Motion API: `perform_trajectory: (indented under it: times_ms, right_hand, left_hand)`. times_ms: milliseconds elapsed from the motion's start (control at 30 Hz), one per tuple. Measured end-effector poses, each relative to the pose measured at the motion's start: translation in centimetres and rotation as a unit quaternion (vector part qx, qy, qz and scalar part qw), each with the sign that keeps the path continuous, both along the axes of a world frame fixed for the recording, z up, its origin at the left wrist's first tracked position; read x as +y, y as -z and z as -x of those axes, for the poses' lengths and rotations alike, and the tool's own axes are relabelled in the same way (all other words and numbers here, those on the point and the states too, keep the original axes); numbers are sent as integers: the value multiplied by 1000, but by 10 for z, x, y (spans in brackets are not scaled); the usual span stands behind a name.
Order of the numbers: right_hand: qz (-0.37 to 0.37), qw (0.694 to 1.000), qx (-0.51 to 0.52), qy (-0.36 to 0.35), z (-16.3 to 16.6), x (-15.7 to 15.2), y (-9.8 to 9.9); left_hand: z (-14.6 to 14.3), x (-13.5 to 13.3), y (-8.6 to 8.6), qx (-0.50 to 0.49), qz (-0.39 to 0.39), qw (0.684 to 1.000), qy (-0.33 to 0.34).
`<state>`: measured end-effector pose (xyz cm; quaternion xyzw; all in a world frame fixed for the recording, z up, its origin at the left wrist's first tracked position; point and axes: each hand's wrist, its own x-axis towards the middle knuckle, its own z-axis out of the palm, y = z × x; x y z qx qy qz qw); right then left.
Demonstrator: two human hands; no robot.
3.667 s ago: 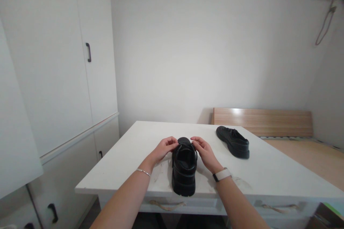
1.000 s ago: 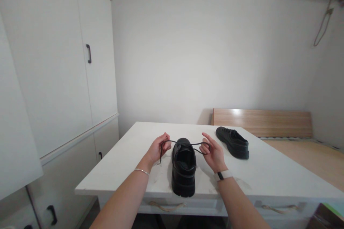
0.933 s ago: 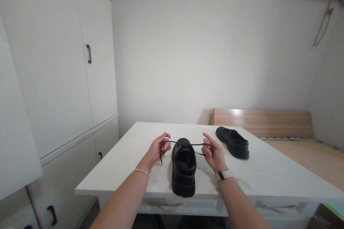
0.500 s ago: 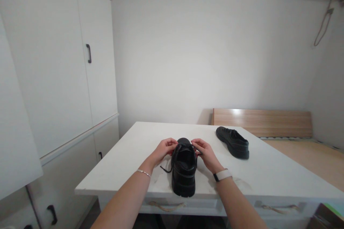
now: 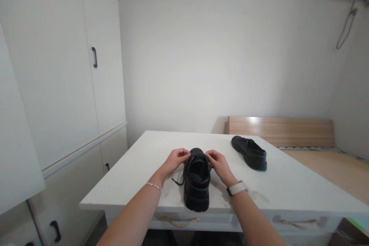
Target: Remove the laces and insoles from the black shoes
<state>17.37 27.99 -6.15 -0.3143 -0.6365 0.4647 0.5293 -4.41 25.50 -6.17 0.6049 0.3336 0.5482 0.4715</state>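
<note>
A black lace-up shoe (image 5: 196, 194) stands upright at the table's front edge, heel towards me and toe pointing away. My left hand (image 5: 176, 160) is closed in a pinch at the left of its lacing, and my right hand (image 5: 218, 163) pinches at the right of it. Both appear to grip the shoelace, though the fingertips partly hide it. One loose shoelace end (image 5: 178, 182) trails onto the table left of the shoe. The matching black shoe (image 5: 250, 153) sits apart, farther back on the right, its laces threaded.
The white table (image 5: 129, 184) has drawers with rope handles (image 5: 178, 221) below its front edge. White cabinets (image 5: 63, 84) with dark handles stand on the left. Behind the table's right side is a wooden headboard (image 5: 282, 130). A dark box (image 5: 350, 232) shows at the lower right.
My right hand has shifted slightly inward, its fingers closing up against the shoe's right side. The left hand and both shoes look nearly unchanged.
</note>
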Motion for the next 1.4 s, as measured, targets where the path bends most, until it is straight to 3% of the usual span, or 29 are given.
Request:
perform_trajectory:
  times_ms: [500, 700, 1000, 1400]
  right_hand:
    - [-65, 995, -27, 69, 1, -1, 5]
    - [-66, 996, -18, 63, 1, -1, 3]
    - [-50, 998, 23, -3, -1, -12, -9]
    - [-65, 996, 43, 35, 5, -4, 1]
  left_hand:
    - [-3, -3, -7, 2, -21, 999, -45]
    - [-2, -2, -5, -4, -13, 999, -32]
    - [-1, -2, -3, -11, 5, 1000, 14]
    - [-1, -2, -4, -34, -5, 999, -12]
